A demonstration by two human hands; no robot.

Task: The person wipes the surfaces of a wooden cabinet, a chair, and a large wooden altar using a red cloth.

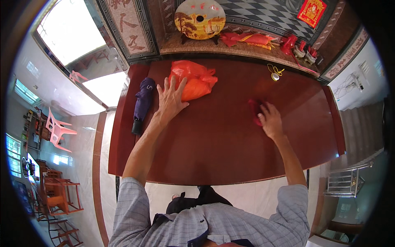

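Note:
My left hand [171,98] is spread, its fingers apart, at the near left side of an orange-red plastic bag [199,83]. The fingertips overlap the bag's edge; whether they press on it I cannot tell. Just left of this hand lies a folded purple umbrella [143,100] with a black handle. Over the right half of the dark red tabletop [213,145], my right hand [271,120] grips a crumpled dark red cloth [255,112]. The cloth is blurred, and part of it is hidden under the fingers.
A yellow cord with a small round metal-looking item [275,76] lies at the table's back right. Behind, a stone ledge [191,49] bears a round decorated disc [200,23] on a stand, red wrapped bundles [251,38] and small pots [310,57]. A pink plastic chair [58,131] stands at left.

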